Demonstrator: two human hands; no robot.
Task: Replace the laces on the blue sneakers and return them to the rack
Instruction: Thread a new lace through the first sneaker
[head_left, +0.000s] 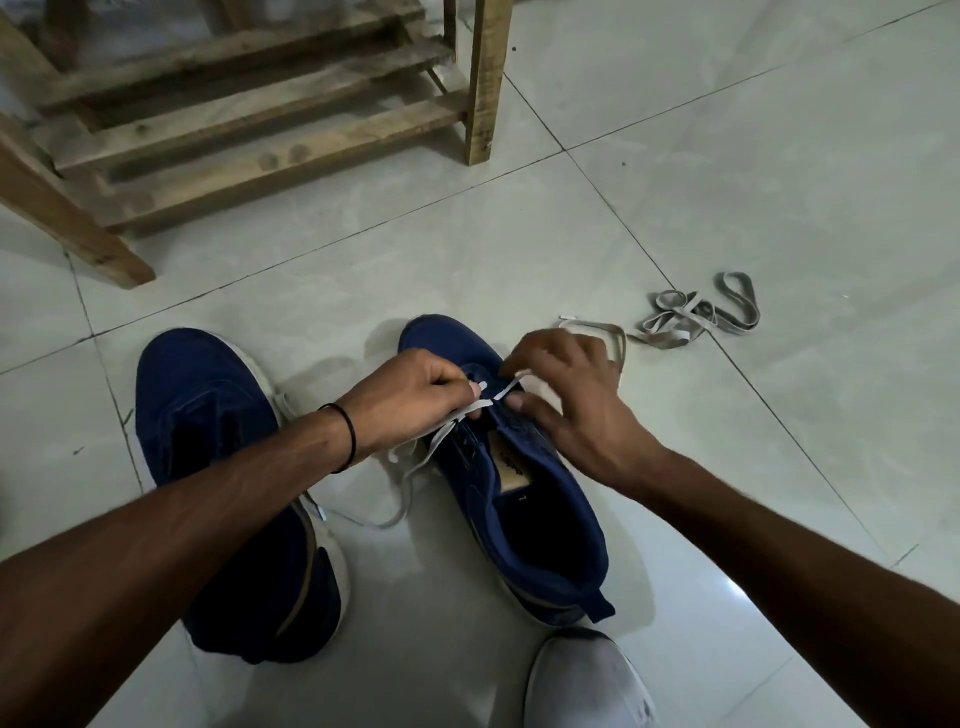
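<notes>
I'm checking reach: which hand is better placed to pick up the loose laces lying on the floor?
Right, probably. The loose laces lie beyond the right hand; the left hand pinches the white lace on the far side of the sneaker and would have to cross over.

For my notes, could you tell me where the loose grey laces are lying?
In the head view, the loose grey laces lie on the tiled floor at right, just beyond the right hand and the blue sneaker it works on.

One head-worn wide-angle camera looks forward and steeply down at the tiled floor (727, 182), close above both forearms, which enter from the lower frame corners.
</notes>
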